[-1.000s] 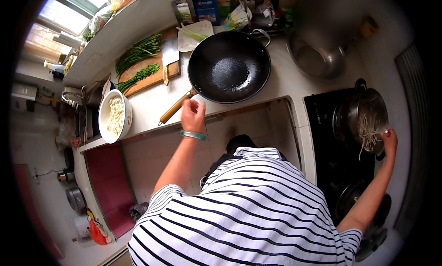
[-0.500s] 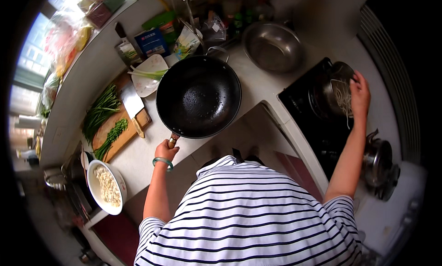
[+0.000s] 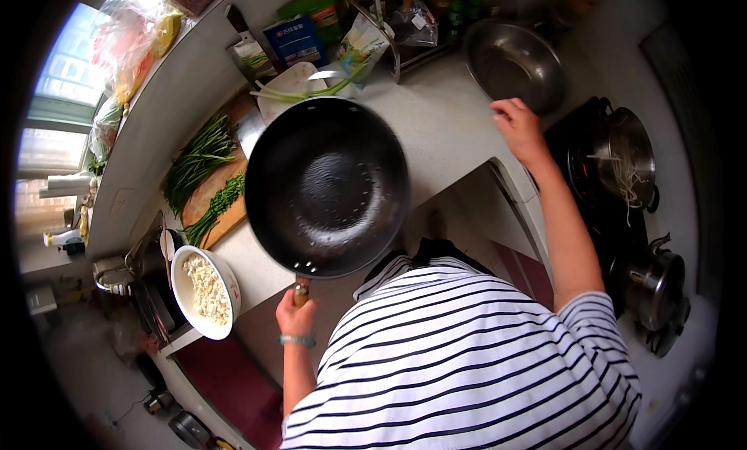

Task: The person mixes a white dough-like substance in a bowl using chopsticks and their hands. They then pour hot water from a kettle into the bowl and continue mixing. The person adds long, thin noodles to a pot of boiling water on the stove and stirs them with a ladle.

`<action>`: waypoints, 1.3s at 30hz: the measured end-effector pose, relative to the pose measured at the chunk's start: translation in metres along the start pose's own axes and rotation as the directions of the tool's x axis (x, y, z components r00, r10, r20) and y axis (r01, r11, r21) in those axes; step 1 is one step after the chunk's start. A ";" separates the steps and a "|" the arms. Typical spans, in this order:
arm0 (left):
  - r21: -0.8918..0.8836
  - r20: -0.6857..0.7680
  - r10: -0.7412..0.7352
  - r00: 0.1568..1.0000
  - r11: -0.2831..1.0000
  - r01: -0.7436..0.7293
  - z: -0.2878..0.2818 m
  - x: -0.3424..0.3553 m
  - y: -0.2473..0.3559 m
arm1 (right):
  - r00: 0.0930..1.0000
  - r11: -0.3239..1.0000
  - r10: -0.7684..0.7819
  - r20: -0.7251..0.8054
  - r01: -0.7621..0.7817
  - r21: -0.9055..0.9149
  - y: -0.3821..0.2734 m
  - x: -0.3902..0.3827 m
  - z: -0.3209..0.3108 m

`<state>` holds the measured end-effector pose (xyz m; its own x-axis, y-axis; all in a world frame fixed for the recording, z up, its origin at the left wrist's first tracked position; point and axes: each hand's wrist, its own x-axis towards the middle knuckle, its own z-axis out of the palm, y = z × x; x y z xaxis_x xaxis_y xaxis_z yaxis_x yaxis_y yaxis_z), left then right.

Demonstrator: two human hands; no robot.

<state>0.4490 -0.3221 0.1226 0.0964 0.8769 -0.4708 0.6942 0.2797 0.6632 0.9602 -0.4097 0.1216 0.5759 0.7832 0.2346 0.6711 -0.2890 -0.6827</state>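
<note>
My left hand [image 3: 296, 316] grips the wooden handle of a large black wok [image 3: 327, 187], which is lifted above the pale counter and looks empty. A green band circles that wrist. My right hand [image 3: 517, 128] reaches out over the counter with fingers loosely curled and nothing in it, close to a steel bowl [image 3: 513, 62]. My striped shirt fills the lower middle of the view.
A pot with noodles [image 3: 622, 158] sits on the dark stove at right, a lidded steel pot [image 3: 652, 288] nearer me. At left are a cutting board with green vegetables [image 3: 206, 181], a cleaver [image 3: 250, 127] and a white bowl of chopped pale food [image 3: 204, 290]. Packages crowd the back.
My left hand has lifted the wok off the counter and brought it closer. My right hand has left the noodle pot and moved left over the counter near the steel bowl.
</note>
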 end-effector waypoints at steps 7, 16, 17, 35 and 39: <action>-0.292 -0.344 -0.115 0.932 0.957 0.011 -0.025 -0.069 -0.029 | 0.935 0.998 0.062 0.349 -0.050 -0.043 0.002 0.057 0.140; -0.302 -0.431 -0.253 0.866 0.945 0.125 -0.014 -0.106 -0.050 | 0.869 0.994 -0.104 0.485 0.097 0.040 -0.027 0.061 0.258; -0.278 -0.404 -0.224 0.887 0.954 0.114 -0.015 -0.101 -0.050 | 0.874 0.989 -0.143 0.464 0.107 0.102 -0.024 0.048 0.263; 0.235 0.224 0.155 0.962 0.949 -0.208 0.037 0.090 0.009 | 0.921 0.887 0.388 -0.047 -0.359 0.292 0.003 -0.125 0.019; 0.392 0.276 0.209 0.938 0.867 -0.309 0.039 0.098 0.022 | 0.904 0.865 0.414 -0.105 -0.355 0.354 -0.019 -0.150 0.016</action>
<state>0.5016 -0.2455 0.0677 0.4325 0.7733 -0.4636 0.8515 -0.1813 0.4920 0.8535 -0.5124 0.0885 0.8474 0.5310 0.0021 0.2108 -0.3328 -0.9191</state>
